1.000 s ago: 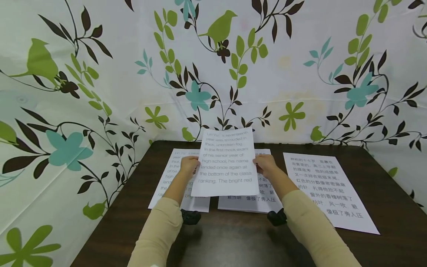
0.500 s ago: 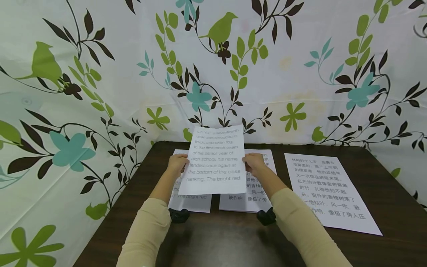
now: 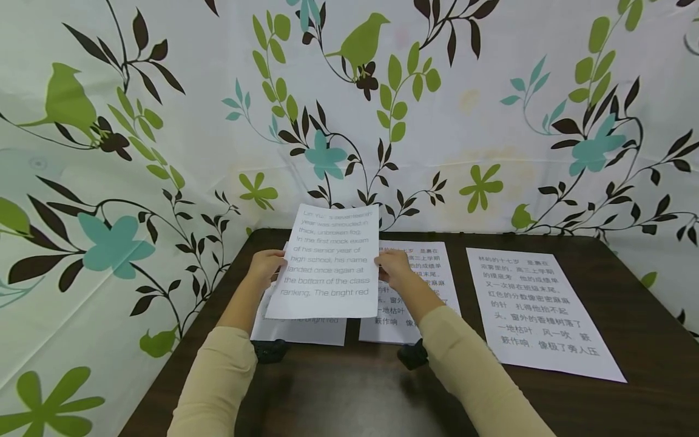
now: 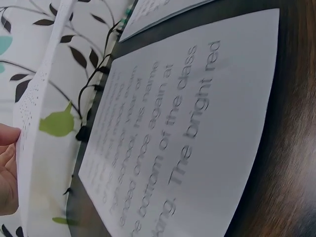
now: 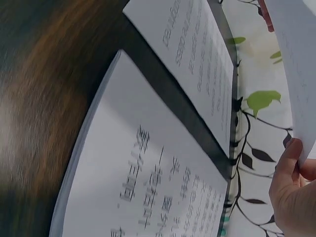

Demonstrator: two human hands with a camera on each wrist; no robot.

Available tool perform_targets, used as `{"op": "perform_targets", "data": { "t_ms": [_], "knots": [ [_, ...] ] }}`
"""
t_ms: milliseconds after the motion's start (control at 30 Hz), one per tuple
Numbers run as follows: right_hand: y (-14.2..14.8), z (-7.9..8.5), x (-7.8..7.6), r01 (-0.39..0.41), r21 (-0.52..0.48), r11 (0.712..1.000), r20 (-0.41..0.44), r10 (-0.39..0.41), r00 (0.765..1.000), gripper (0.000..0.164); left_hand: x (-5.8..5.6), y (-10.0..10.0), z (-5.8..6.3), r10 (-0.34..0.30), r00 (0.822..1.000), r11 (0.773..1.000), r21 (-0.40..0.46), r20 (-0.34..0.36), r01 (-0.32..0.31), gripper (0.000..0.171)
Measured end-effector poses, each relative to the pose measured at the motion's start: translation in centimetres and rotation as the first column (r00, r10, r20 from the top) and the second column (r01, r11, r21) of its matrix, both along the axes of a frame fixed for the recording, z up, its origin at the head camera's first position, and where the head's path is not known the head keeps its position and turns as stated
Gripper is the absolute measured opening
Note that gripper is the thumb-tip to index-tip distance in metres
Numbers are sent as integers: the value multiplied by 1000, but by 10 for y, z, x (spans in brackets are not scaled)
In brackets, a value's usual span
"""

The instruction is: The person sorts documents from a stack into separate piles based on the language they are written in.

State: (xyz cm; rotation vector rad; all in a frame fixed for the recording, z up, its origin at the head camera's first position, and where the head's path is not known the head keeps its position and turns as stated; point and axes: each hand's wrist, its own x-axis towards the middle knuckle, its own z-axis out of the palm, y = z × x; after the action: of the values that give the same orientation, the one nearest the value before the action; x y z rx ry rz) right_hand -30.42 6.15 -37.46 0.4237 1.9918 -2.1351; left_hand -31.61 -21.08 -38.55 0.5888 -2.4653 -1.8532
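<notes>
Between both hands a sheet of paper (image 3: 330, 261) printed with English text is held up, tilted toward the head camera. My left hand (image 3: 266, 267) pinches its left edge, and my right hand (image 3: 394, 268) pinches its right edge. In the right wrist view, the thumb and fingers of the right hand (image 5: 296, 192) clasp the sheet's border. Below the raised sheet lies an English printed page (image 4: 197, 118), partly hidden by it in the head view. Right of that page is a stack of Chinese printed pages (image 3: 409, 291), partly covered by my right hand and forearm.
A separate Chinese printed page (image 3: 537, 309) lies farther right on the dark wooden table (image 3: 338, 388). Behind the table hangs a white cloth (image 3: 437, 133) with leaves, birds and flowers. Black wrist-worn devices (image 3: 413, 355) sit under the forearms.
Both hands have carried the held sheet leftward, from between the two lying piles to above the left English page. More of the Chinese stack now shows.
</notes>
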Motion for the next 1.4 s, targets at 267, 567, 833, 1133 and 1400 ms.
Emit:
{"op": "perform_targets", "data": {
  "t_ms": [267,567,833,1133,1400],
  "knots": [
    [-21,1,3,-26,-24,999,20,26,999,32,13,-18,17,-4,1000,1000,-16,-4,4,36],
    [-37,-1,7,-70,-54,996,27,72,997,24,17,-36,20,-25,1000,1000,-16,6,25,38],
    [-46,-6,10,-90,-93,992,19,92,996,29,19,-46,14,-20,1000,1000,10,17,20,41],
    [-54,-15,11,-82,-129,988,36,87,996,29,20,-52,9,-1,999,999,37,32,0,42],
    [-55,-20,11,-146,-195,970,64,161,985,34,21,-55,1,30,997,998,59,67,-34,40]
  ]
}}
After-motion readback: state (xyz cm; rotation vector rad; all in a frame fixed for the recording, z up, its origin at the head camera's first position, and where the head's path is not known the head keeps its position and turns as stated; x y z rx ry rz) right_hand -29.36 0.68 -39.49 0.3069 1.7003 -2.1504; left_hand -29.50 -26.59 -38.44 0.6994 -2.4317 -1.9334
